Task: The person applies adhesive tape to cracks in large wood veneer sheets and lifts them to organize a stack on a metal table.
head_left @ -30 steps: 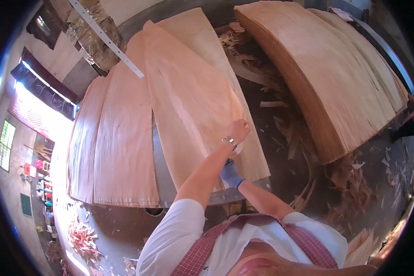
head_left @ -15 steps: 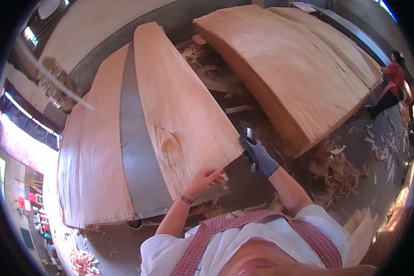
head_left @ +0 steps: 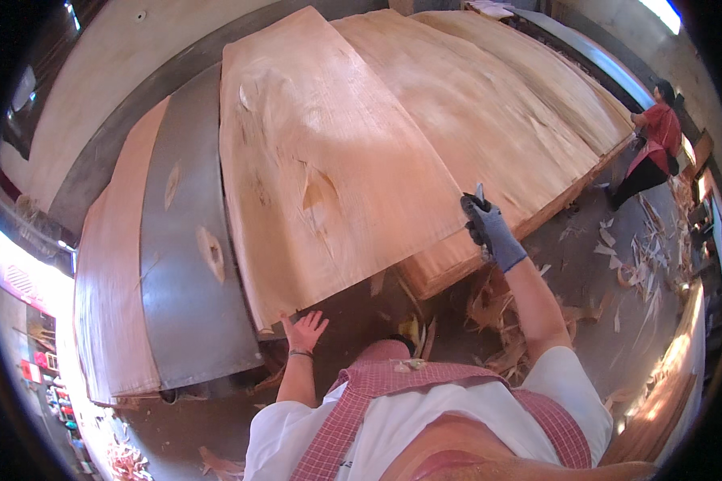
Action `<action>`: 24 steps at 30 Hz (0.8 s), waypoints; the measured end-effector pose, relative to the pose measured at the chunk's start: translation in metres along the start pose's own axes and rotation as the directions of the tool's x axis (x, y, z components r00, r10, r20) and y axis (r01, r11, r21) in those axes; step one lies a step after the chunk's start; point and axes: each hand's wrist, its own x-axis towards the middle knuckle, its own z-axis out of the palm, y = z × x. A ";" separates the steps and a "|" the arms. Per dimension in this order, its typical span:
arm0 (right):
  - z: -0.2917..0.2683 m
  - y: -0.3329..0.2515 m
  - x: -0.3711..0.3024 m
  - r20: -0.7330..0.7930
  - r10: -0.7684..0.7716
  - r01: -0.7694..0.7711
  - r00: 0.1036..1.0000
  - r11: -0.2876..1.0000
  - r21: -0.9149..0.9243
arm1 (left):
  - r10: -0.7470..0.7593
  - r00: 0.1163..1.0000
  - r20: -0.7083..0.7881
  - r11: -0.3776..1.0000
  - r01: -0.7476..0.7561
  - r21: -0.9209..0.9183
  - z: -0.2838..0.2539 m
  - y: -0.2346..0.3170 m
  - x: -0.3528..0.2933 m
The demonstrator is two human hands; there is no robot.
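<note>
A large wood veneer sheet (head_left: pixel 329 160) with splits and a knot hole spans the space in front of me, tilted and partly over the right stack. My bare left hand (head_left: pixel 305 331) is open under its near left corner, fingers spread and the thumb touching the edge. My right hand (head_left: pixel 493 231), in a grey-blue glove with dark fingers, is closed at the near right corner. From its grip sticks up the metal end of what looks like a knife (head_left: pixel 479 191). The glove hides how it pinches the sheet.
A veneer stack (head_left: pixel 521 120) lies at the right, another veneer pile (head_left: pixel 112 297) at the left beside a grey tabletop (head_left: pixel 186 240). Two veneer scraps rest on the tabletop. Wood shavings (head_left: pixel 497 317) litter the floor. A person in red (head_left: pixel 658 136) stands at the far right.
The veneer sheet has moved right off the grey tabletop, over the gap and onto the right stack's edge. My right hand moved right and up; my left hand moved left and its fingers spread.
</note>
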 end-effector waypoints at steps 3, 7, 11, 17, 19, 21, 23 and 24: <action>-0.080 -0.024 0.060 -0.072 -0.031 0.025 0.997 0.997 -0.078 | 0.079 0.996 -0.036 0.983 -0.084 -0.161 0.048 -0.038 0.070; -0.141 -0.080 0.143 -0.038 -0.105 0.099 0.994 0.987 -0.123 | 0.308 0.940 -0.146 0.921 -0.333 -0.202 0.090 -0.035 0.165; -0.224 -0.120 0.203 -0.100 -0.071 0.047 0.992 0.972 -0.230 | -0.043 0.936 -0.349 0.972 -0.042 -0.233 0.192 -0.117 0.224; -0.344 -0.142 0.283 -0.148 -0.133 0.081 0.980 0.947 -0.311 | 0.131 0.957 -0.260 0.986 -0.099 0.134 0.293 -0.216 0.272; -0.362 -0.153 0.316 -0.069 -0.161 0.135 0.984 0.949 -0.286 | 0.320 0.925 -0.206 0.922 -0.254 0.293 0.279 -0.186 0.276; -0.399 -0.158 0.334 -0.075 -0.167 0.138 0.983 0.945 -0.298 | 0.461 0.864 -0.202 0.885 -0.431 0.177 0.295 -0.222 0.271; -0.464 -0.159 0.359 -0.083 -0.168 0.126 0.982 0.920 -0.372 | 0.540 0.821 -0.188 0.841 -0.537 0.068 0.329 -0.289 0.256; -0.488 -0.156 0.362 -0.122 -0.205 0.153 0.971 0.927 -0.341 | 0.569 0.804 -0.172 0.818 -0.574 0.021 0.353 -0.323 0.239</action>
